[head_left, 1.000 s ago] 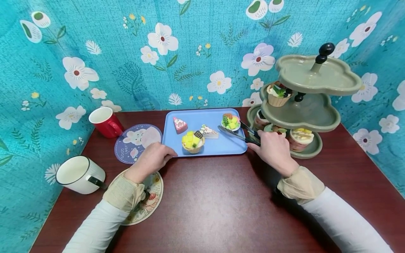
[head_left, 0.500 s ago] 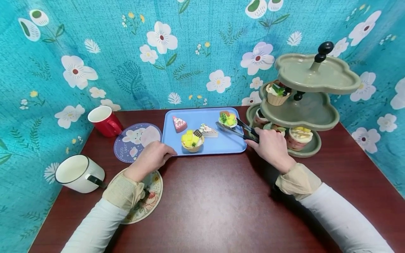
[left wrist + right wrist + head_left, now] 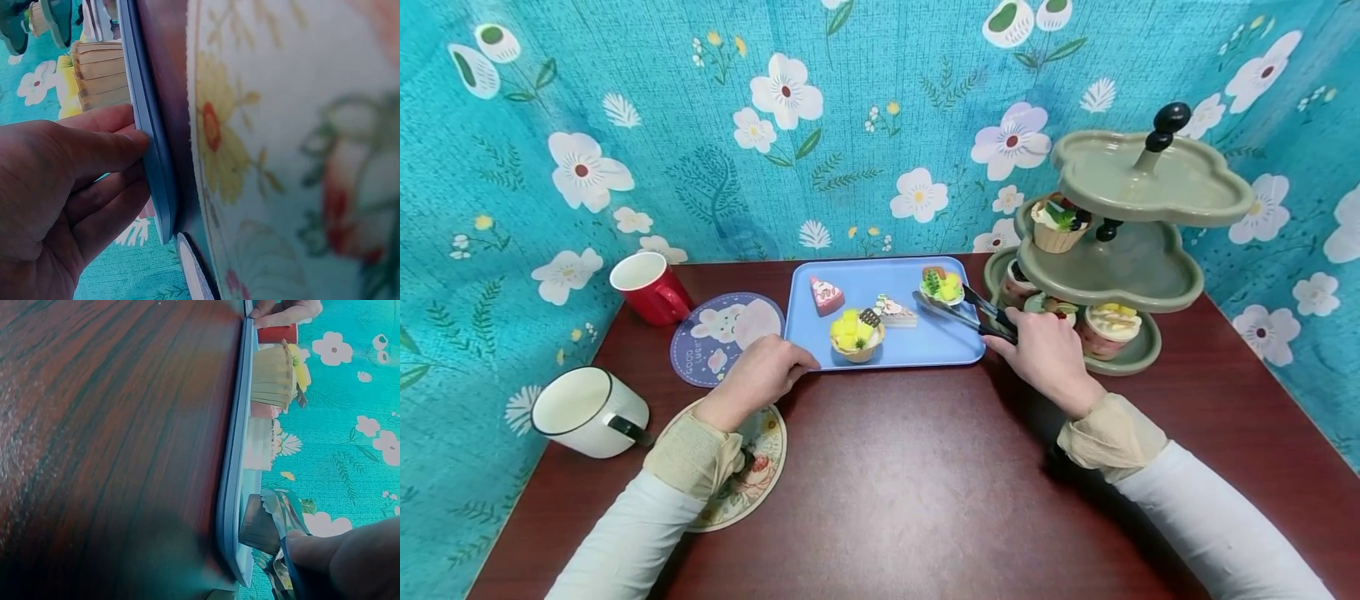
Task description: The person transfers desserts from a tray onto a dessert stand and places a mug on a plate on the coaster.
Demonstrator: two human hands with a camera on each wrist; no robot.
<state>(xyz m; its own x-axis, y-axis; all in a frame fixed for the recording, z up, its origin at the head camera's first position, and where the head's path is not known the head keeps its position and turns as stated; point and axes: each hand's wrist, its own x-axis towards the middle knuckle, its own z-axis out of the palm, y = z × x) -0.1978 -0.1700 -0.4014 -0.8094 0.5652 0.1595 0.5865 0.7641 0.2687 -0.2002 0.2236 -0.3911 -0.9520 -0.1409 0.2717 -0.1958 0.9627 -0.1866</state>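
On the left I see a red cup (image 3: 647,302) just beside a purple bunny mat (image 3: 703,340). A white cup (image 3: 608,423) with a black rim sits near a round flowery mat (image 3: 765,458). Behind the brown table (image 3: 910,475) hangs a blue cloth (image 3: 692,108) with white flowers.

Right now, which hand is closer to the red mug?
Left. The left hand pinches the tray, right of the red mug; the right hand holds tongs by the tray's right end.

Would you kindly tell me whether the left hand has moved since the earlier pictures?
No; judged against the red mug in the head view, the left hand shows no visible shift and still holds the blue tray.
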